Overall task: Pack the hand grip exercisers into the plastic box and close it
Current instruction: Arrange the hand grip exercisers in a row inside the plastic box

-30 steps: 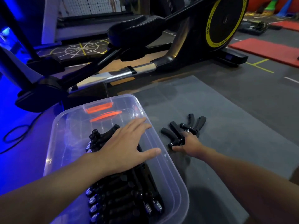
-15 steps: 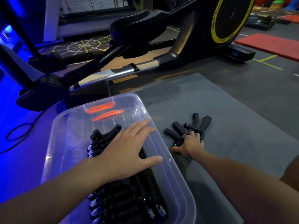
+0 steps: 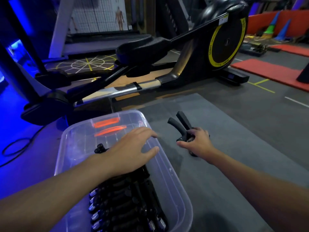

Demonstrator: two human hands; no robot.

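Head cam: right hand [image 3: 199, 141] now grips maybe two exercisers [image 3: 181, 123], lifted off the mat [image 3: 242, 131] right of the plastic box [image 3: 173, 181]. Meanwhile left hand [image 3: 132, 148] stays spread flat over the packed ones [image 3: 125, 198] inside.

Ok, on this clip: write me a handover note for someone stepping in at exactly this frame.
Left hand: open, fingers spread over the plastic box, above the packed exercisers.
Right hand: grips loose exercisers beside the box, over the grey mat; how many is unclear.
Done: a row of exercisers lies in the box.
Left: put the held ones in, then close the box; no lid is in view.
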